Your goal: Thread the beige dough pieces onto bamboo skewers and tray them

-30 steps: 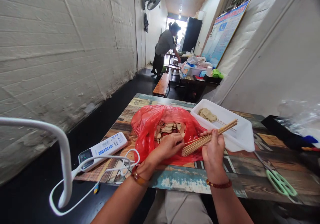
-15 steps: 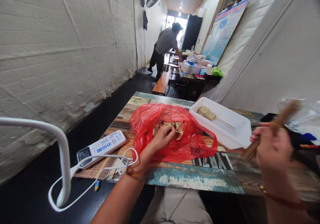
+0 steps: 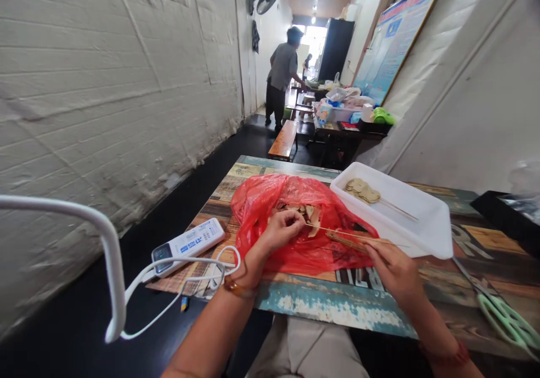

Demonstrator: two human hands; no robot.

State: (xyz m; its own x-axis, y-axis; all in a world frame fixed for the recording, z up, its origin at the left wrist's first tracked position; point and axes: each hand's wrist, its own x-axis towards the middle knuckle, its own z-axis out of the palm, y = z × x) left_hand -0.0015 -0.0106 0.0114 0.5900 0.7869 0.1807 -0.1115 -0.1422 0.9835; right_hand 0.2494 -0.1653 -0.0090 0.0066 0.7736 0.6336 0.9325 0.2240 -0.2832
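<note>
A red plastic bag [image 3: 257, 203] lies open on the table and holds several flat brown slices [image 3: 310, 212]. My left hand [image 3: 282, 229] is pinched over the bag's mouth, fingers closed on a slice at the tip of a thin bamboo skewer [image 3: 337, 230]. My right hand [image 3: 390, 265] is closed round a bundle of bamboo skewers [image 3: 346, 241] just right of the bag and holds the single skewer out toward my left hand. A white tray [image 3: 426, 220] behind my right hand carries one loaded skewer [image 3: 363, 191].
A white power strip [image 3: 189, 243] with a looped cable lies at the table's left edge. Green-handled scissors [image 3: 504, 319] rest at the right. A white curved tube crosses the left foreground. Down the corridor stand a bench [image 3: 284, 139], a cluttered table and a person [image 3: 282, 74].
My right hand swung out to the right with the skewer bundle, then came back beside the bag. A single skewer now points at my left hand, which stayed at the bag's mouth.
</note>
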